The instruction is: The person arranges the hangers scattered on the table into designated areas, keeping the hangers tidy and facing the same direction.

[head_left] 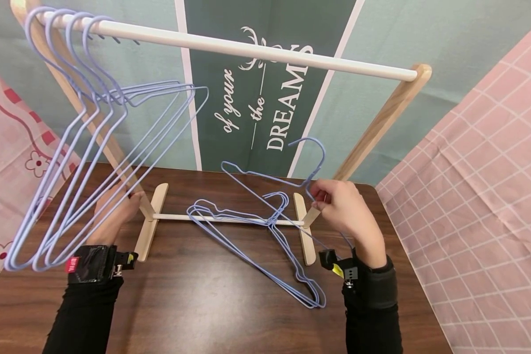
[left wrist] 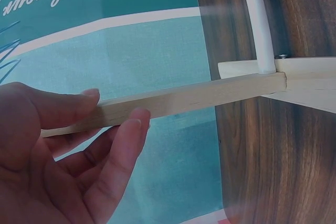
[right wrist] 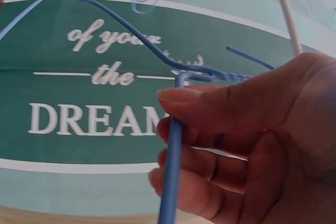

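Between its thumb and fingers, my right hand [head_left: 351, 209] pinches a blue wire hanger [right wrist: 170, 182] just below the twisted neck. That hanger is raised over the table, its hook pointing up and its body slanting left. On the far side of the hanging hangers, my left hand [head_left: 117, 214] holds the left wooden post [left wrist: 184, 98] of a clothes rack, thumb on one side and fingers on the other. Several blue hangers [head_left: 272, 223] lie stacked on the table between the rack's feet. Several more hang at the left end of the white top rail [head_left: 230, 45].
The rack's right post [head_left: 380, 123] stands behind my right hand. A white lower bar [head_left: 168, 217] joins the wooden feet [head_left: 146, 241]. The brown table [head_left: 194, 305] meets a green lettered cloth [head_left: 256, 132] behind, with pink cloth [head_left: 491, 206] at the right.
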`<state>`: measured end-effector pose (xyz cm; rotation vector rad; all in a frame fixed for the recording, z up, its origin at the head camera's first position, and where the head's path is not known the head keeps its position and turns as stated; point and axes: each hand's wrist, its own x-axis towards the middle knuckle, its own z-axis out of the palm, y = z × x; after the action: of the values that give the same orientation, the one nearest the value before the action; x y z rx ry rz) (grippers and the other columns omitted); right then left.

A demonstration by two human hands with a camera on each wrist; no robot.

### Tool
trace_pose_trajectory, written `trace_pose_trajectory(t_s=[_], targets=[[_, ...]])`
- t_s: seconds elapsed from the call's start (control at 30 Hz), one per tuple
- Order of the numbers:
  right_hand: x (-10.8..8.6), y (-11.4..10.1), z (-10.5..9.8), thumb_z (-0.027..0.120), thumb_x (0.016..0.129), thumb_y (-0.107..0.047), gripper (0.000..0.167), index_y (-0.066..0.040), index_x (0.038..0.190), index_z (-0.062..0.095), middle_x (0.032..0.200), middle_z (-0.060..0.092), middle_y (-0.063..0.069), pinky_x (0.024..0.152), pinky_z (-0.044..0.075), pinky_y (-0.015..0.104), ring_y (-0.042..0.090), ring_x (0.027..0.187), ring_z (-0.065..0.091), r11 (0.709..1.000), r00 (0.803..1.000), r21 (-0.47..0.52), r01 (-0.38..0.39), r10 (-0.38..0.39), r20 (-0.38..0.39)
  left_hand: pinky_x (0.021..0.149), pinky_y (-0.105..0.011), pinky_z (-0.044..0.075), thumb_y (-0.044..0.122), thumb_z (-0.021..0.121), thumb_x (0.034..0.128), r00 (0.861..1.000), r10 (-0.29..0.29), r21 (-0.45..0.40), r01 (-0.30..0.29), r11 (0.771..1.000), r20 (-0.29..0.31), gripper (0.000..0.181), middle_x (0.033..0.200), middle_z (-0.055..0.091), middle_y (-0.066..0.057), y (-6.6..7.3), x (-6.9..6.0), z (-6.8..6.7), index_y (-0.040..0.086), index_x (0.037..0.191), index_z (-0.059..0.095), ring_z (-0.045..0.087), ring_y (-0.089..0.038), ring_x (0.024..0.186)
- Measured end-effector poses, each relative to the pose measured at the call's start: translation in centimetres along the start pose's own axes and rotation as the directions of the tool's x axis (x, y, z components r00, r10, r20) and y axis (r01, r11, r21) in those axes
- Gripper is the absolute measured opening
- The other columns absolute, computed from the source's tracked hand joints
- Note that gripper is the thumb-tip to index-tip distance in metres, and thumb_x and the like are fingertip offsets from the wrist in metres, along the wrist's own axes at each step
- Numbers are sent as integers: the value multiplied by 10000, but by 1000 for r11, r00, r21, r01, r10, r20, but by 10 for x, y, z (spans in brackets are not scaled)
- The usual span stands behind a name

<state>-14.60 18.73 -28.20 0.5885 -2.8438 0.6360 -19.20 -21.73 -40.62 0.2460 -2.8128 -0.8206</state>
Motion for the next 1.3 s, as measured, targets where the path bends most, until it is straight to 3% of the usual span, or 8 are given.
trace_pose_trajectory(t_s=[0.47,0.63,0.8,1.07,1.3], targets=[[1,-13,-52,587,732,96,121,-8,776,629,661,594,55,546,408,247,161,591,518,998,994,-63,30,-36,-100,604,-493,399,245,502,915,998,35,14,-36,999,43,321,742,516,-296,-2,-1,-2,-60,820,481,525,-456,709],[2,-15,-67,602,734,88,119,-9,792,639,664,594,56,546,383,179,160,601,513,997,990,-75,25,-35,-133,537,-448,393,257,523,903,1000,27,6,-27,1000,5,313,743,540,-289,-2,-2,-1,-40,811,488,538,-436,663],[4,-17,-80,629,737,71,112,-19,799,649,667,588,56,557,355,140,80,593,483,996,984,-89,17,-32,-175,526,-421,378,212,566,872,999,32,-42,-34,999,-44,275,663,533,-235,-1,-1,1,-21,743,494,532,-413,630],[7,-17,-96,641,764,21,82,-26,828,661,693,590,72,561,341,144,24,588,462,993,979,-101,-65,43,-200,526,-416,376,201,575,867,998,43,-56,-46,997,-51,264,649,529,-218,-2,-1,2,-21,753,490,531,-400,621],[10,-15,-108,658,769,7,81,-12,847,664,702,590,84,576,351,131,23,595,473,994,976,-81,-71,53,-212,548,-448,393,219,560,873,999,27,-44,-29,999,-43,271,734,553,-283,-1,-1,1,-29,787,493,547,-451,688]])
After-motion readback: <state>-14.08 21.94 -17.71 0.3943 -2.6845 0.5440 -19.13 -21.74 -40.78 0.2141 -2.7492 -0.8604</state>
